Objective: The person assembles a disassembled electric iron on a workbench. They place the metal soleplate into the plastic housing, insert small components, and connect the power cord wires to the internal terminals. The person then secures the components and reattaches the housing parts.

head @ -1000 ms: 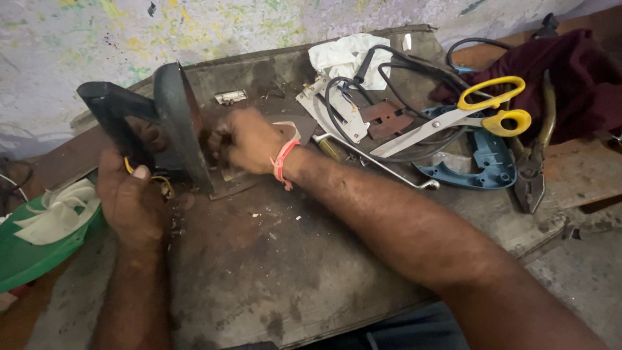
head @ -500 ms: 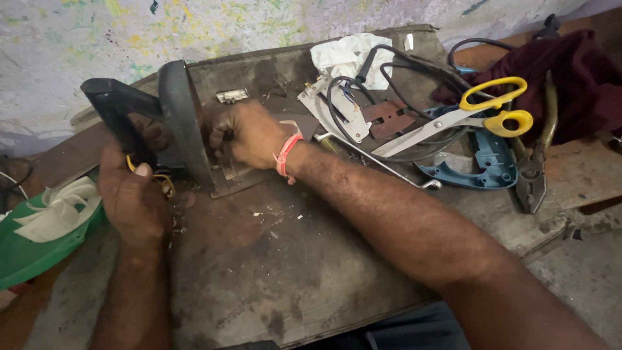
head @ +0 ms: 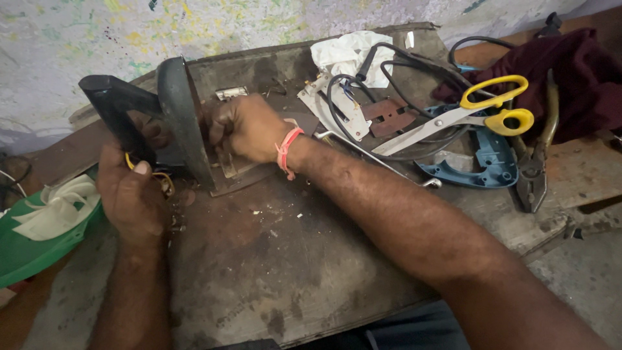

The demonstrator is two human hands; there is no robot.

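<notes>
Stood on its edge near the far left of the worn dark workboard (head: 291, 279): a dark clothes-iron body (head: 172, 123), soleplate side turned to the right, black handle (head: 113, 107) jutting left. Gripped from the near side by the left hand (head: 129, 194) — fingers curled narrow around the handle's lower part, thumb up against it, a yellow wire (head: 139, 168) showing just beside the thumb. Pressed against the soleplate face by the right hand (head: 246, 129), fingers bent close and bunched at the metal; whether anything small was pinched between them could not be told. Worn on the right wrist: a pink band (head: 287, 150).

Scattered to the right, well apart from both hands: a bare metal plate (head: 340, 107) tangled in black cord (head: 402, 71), a rusty brown plate (head: 392, 116) next to it, a crumpled white cloth (head: 343, 52) behind. Laid across the cord — yellow-handled scissors (head: 453, 116), blades pointing left. Beneath the scissor handles, a teal plastic iron shell (head: 483, 165); just right of that, dark pliers (head: 534, 168) with jaws toward the near edge. Bunched at the far right, a maroon cloth (head: 570, 78).

At the left edge, near the left forearm: a green plastic piece (head: 26, 253) with a pale fan-like part (head: 58, 207) resting on it
</notes>
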